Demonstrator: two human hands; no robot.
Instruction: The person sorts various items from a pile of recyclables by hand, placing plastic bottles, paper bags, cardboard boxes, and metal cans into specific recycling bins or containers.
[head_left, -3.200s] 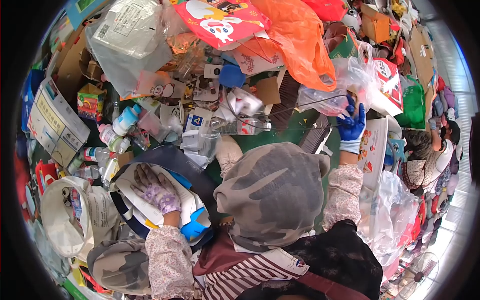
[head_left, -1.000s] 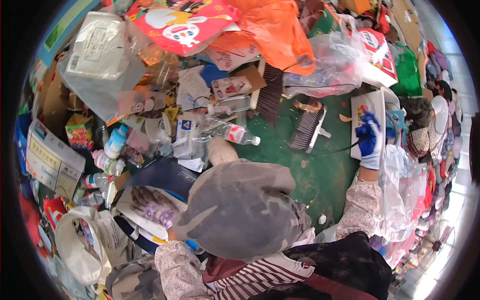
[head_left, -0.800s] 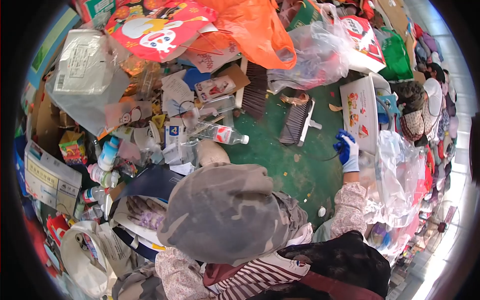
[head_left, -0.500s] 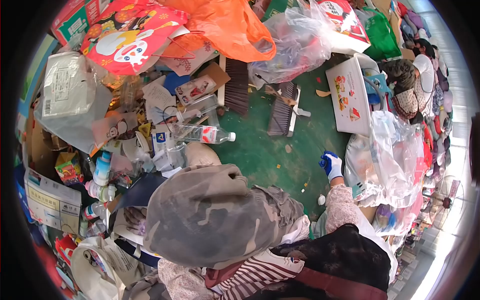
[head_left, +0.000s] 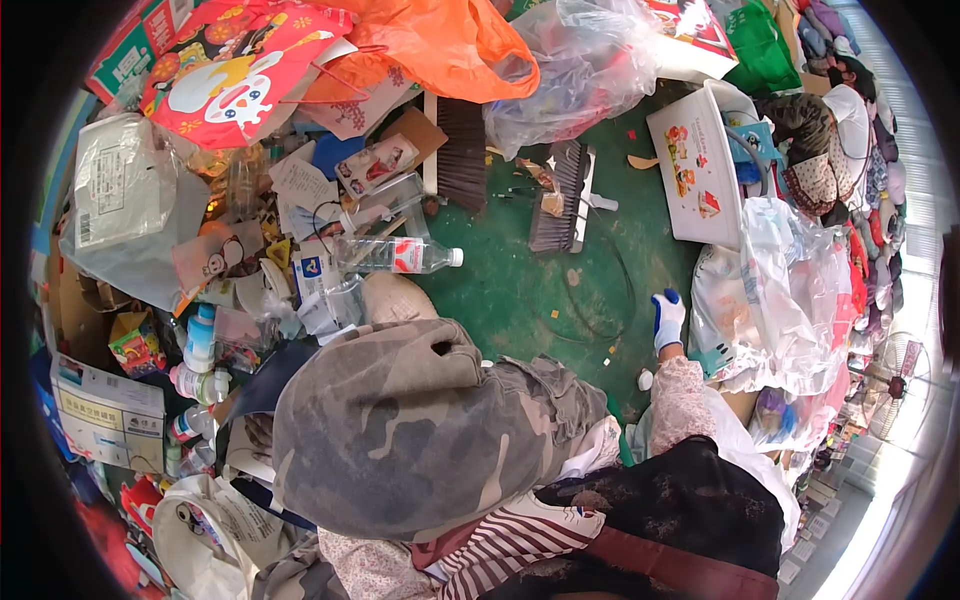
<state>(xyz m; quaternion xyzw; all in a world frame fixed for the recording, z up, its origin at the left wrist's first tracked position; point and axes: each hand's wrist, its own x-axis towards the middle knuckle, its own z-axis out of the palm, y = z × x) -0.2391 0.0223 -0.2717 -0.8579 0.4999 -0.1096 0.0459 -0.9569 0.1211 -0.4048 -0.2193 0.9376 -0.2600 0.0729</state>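
My right hand [head_left: 668, 318], in a white glove with blue fingertips, is raised over the green floor [head_left: 520, 325] with its fingers apart and nothing visible in them. A thin dark cable [head_left: 628, 295] lies in a loose loop on the floor to its left. Close by the wrist is a small white round piece [head_left: 645, 380]. My left arm shows only as a floral sleeve [head_left: 365, 565]; the hand is hidden behind my camouflage-clad knee [head_left: 400, 430]. A brush head [head_left: 560, 200] with a crumpled brown scrap against it lies farther ahead.
A clear plastic bottle [head_left: 400, 255] lies beside mixed cartons and wrappers on the left. Ahead are an orange bag [head_left: 440, 50] and a clear plastic bag [head_left: 570, 75]. On the right stand a white bin [head_left: 690, 180] and filled clear bags [head_left: 770, 300]. Another person [head_left: 825, 150] is beyond.
The dark cable now shows as a loop on the floor. My right hand has lifted slightly and turned, fingers pointing up. The view has shifted a little.
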